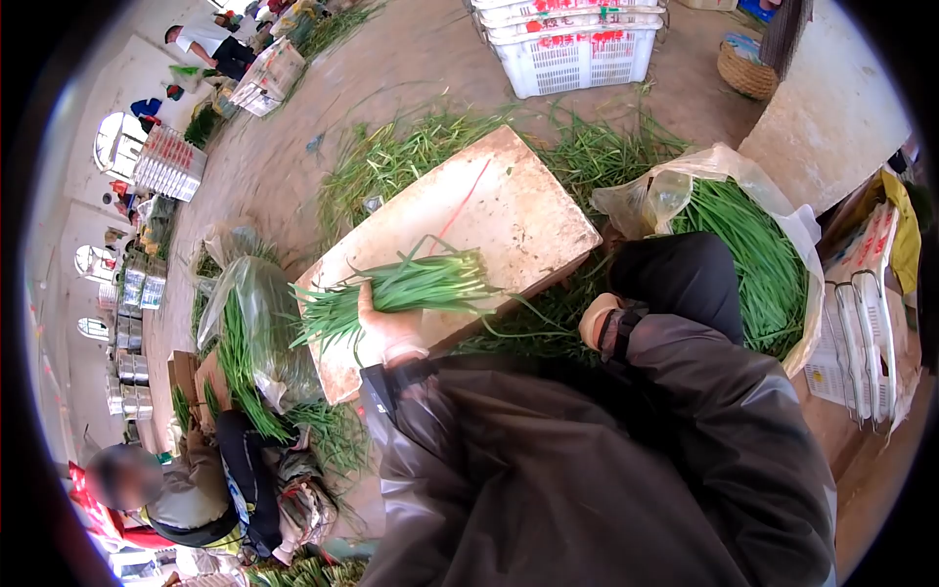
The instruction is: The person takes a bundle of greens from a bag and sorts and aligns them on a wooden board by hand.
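Note:
My left hand [389,328] is closed around a bunch of green chives [435,279], with the thumb on top. The bunch lies over a white, dirt-stained block [518,201]; its pale cut ends point right and the leafy tips point left. One long loose leaf trails from the bunch past the block's near edge. My right hand [596,319] is low beside my bent knee, near the block's right corner. Its fingers are mostly hidden, so I cannot see whether it holds anything.
An open plastic bag full of chives [748,259] stands to my right, beside white crates [851,338]. Loose trimmed leaves [411,152] cover the floor around the block. Stacked white baskets [577,59] stand ahead. At left, a co-worker [201,479] sits near another plastic bag [269,313].

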Action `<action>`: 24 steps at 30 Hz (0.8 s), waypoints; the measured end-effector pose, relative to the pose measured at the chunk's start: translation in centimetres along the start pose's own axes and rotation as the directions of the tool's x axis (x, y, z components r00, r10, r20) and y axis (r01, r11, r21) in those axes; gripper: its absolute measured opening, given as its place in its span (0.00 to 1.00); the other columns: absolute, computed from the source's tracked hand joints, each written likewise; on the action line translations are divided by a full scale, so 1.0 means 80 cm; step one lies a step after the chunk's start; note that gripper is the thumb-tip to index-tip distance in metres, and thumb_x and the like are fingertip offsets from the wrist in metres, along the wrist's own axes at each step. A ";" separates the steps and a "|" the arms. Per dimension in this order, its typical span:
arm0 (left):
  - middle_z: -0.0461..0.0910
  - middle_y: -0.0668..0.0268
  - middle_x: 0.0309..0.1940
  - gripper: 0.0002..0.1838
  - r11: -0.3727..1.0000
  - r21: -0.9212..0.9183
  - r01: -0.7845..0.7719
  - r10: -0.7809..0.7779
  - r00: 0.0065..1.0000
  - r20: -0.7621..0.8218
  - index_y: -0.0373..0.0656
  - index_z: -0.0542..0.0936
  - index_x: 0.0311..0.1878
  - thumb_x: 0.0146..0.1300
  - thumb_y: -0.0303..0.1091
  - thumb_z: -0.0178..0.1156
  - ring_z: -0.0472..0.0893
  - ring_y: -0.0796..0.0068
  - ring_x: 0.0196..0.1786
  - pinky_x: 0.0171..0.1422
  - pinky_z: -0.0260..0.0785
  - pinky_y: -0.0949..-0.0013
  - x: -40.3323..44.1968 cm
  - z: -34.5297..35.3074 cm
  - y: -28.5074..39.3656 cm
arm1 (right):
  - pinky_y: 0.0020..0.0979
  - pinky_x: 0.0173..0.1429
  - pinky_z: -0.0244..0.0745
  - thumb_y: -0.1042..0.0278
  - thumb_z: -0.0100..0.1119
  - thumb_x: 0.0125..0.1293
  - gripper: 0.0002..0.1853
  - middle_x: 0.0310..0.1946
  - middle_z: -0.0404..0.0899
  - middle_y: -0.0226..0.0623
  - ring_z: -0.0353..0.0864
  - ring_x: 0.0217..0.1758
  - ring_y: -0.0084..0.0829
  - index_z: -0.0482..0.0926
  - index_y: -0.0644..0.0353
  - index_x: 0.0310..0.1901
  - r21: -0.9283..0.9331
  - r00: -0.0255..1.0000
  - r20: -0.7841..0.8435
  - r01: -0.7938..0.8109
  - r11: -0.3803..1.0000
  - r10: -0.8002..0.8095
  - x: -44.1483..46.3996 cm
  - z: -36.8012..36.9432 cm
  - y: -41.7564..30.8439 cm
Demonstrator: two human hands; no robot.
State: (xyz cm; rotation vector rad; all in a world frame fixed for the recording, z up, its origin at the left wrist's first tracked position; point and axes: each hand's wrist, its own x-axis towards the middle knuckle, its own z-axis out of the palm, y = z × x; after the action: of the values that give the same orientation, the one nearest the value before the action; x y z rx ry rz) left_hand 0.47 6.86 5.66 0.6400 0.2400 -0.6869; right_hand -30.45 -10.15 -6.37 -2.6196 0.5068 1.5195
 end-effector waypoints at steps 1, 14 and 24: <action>0.82 0.56 0.64 0.26 1.000 0.004 -0.012 0.012 1.000 0.000 0.43 0.81 0.64 0.73 0.51 0.52 0.79 0.47 0.67 0.75 0.67 0.36 -0.002 0.001 0.002 | 0.46 0.45 0.82 0.62 0.69 0.66 0.11 0.44 0.90 0.32 0.89 0.46 0.39 0.93 0.49 0.48 0.018 0.999 -0.042 0.029 0.999 -0.028 -0.012 -0.005 0.000; 0.83 0.58 0.60 0.22 0.999 -0.019 0.046 -0.046 0.999 0.004 0.41 0.82 0.60 0.72 0.46 0.57 0.79 0.51 0.65 0.76 0.66 0.41 -0.028 0.029 -0.005 | 0.40 0.51 0.81 0.50 0.70 0.69 0.26 0.39 0.90 0.41 0.89 0.43 0.39 0.82 0.62 0.58 0.463 0.526 -0.849 0.785 0.411 -0.048 -0.134 -0.111 0.016; 0.85 0.58 0.59 0.23 0.998 0.052 0.019 -0.019 1.000 -0.015 0.41 0.82 0.59 0.72 0.48 0.57 0.81 0.50 0.62 0.73 0.70 0.41 -0.036 0.035 -0.009 | 0.48 0.50 0.83 0.61 0.62 0.64 0.12 0.43 0.91 0.41 0.89 0.49 0.50 0.92 0.53 0.42 0.304 0.830 -0.556 0.262 0.916 -0.053 -0.112 -0.077 0.033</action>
State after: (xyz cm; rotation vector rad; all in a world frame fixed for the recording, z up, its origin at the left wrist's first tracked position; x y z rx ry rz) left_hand -2.20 6.19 8.69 0.6934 0.2425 -0.7087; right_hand -30.23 -11.80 4.66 -2.6591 0.5220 0.5398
